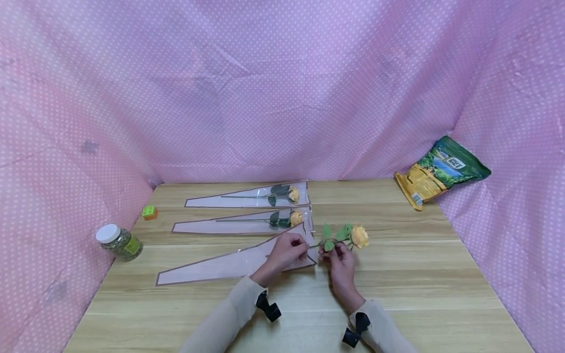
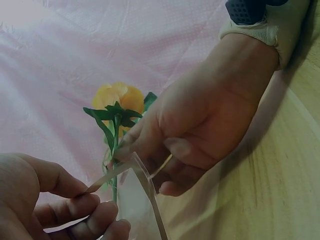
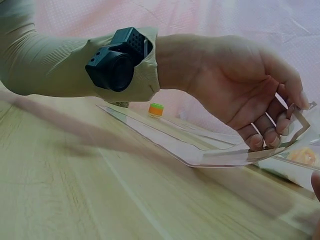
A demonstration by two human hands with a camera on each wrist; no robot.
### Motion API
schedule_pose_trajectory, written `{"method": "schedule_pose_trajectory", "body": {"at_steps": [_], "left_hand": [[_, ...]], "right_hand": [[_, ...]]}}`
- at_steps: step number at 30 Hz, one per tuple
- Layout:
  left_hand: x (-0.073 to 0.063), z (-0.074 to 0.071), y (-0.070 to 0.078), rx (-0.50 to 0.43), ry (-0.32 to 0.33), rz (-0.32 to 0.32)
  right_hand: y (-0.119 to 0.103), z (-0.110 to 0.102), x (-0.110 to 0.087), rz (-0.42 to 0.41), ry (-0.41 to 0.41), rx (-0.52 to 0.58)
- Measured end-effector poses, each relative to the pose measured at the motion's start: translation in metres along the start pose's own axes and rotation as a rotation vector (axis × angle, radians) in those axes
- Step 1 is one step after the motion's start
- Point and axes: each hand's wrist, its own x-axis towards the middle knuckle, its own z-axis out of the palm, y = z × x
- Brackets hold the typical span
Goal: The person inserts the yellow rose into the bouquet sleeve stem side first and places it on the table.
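A clear flower sleeve with a dark border (image 1: 207,267) lies slanted on the table, its wide end lifted. My left hand (image 1: 286,252) pinches the rim of that wide end between thumb and forefinger; in the left wrist view the border strip bends at the pinch. Just right of the opening, my right hand (image 1: 342,268) holds a yellow artificial rose (image 1: 359,236) by its stem, below the green leaves. The bloom points right and the stem runs left into the sleeve's mouth. In the left wrist view the rose (image 2: 120,97) stands behind the sleeve edge.
Behind lie two sleeves, each with a yellow rose inside: a far one (image 1: 207,202) and a nearer one (image 1: 194,227). At left are a white-lidded jar (image 1: 125,243) and a green-orange toy block (image 1: 150,212). A green-yellow bag (image 1: 441,169) leans against the pink curtain at right.
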Motion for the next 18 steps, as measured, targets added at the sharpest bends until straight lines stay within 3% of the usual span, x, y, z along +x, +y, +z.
{"method": "schedule_pose_trajectory", "body": {"at_steps": [11, 18], "left_hand": [[0.001, -0.001, 0.01, 0.03, -0.033, -0.051], [-0.001, -0.001, 0.015, 0.063, -0.024, -0.001]], "right_hand": [[0.0, 0.004, 0.0, 0.018, 0.011, -0.128], [-0.003, 0.005, -0.002, 0.072, -0.011, -0.164]]}}
